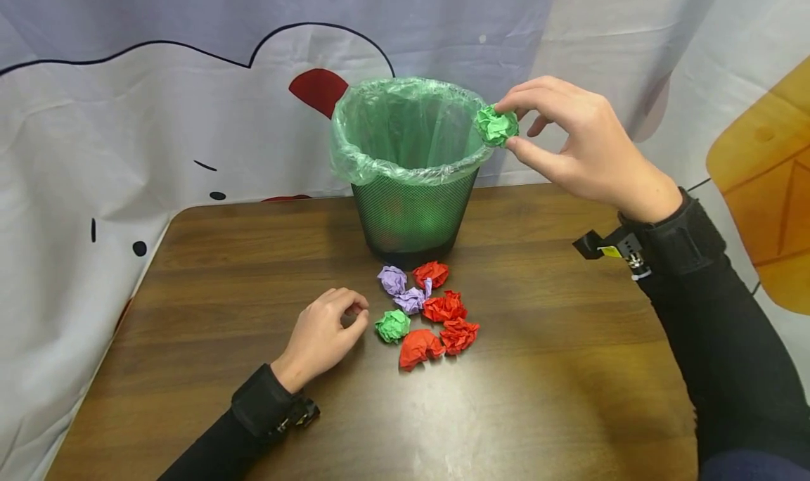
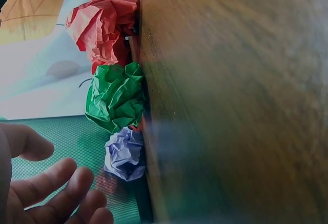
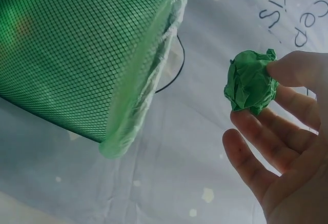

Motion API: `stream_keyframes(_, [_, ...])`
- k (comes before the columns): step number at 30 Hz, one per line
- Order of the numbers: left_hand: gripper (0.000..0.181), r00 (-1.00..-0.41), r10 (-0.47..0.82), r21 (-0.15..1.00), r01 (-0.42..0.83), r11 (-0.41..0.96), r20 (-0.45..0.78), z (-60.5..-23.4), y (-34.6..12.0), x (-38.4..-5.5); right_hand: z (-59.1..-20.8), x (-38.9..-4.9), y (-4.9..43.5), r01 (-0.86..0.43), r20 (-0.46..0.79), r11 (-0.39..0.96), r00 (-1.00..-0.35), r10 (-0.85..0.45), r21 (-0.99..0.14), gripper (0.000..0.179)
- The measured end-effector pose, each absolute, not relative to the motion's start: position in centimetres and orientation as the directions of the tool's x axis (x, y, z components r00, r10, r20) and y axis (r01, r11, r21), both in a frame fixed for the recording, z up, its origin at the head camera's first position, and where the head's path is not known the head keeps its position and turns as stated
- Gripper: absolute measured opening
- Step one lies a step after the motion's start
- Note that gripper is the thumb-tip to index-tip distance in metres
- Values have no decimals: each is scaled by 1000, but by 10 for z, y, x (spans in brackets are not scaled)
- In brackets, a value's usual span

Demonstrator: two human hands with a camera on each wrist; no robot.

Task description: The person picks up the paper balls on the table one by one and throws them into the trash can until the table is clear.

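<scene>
Green paper ball [image 1: 496, 126] sat pinched in our right hand [image 1: 582, 136] near bin [image 1: 411, 210]: disposal step, we judged, needing inward shift, then release. Left hand [image 1: 323, 335] lay loosely curled, empty.

The crumpled green paper ball [image 1: 496, 126] is pinched in the right grip [image 1: 585, 138] near the bin's rim [image 1: 411, 175].

Paper balls [image 1: 446, 306] look rough, the plastic liner [image 1: 414, 174] glossy.
</scene>
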State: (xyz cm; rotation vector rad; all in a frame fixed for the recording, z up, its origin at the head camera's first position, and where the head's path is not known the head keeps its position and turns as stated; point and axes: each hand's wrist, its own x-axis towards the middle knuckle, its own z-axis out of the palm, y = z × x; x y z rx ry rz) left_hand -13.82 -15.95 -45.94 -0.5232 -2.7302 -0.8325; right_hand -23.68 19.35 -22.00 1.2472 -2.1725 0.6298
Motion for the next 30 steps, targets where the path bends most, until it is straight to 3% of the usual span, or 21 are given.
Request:
stream_keyframes(10, [6,-916,263,487,386,784,302,-461,-160,-137,-214,-261,177,-840,617,509,-506,-603,-191,34])
stream_keyframes(30, [6,-912,259,489,391,780,317,-465,-162,-133,-210,-286,161,-735,367,636,-673,-642,-235,37])
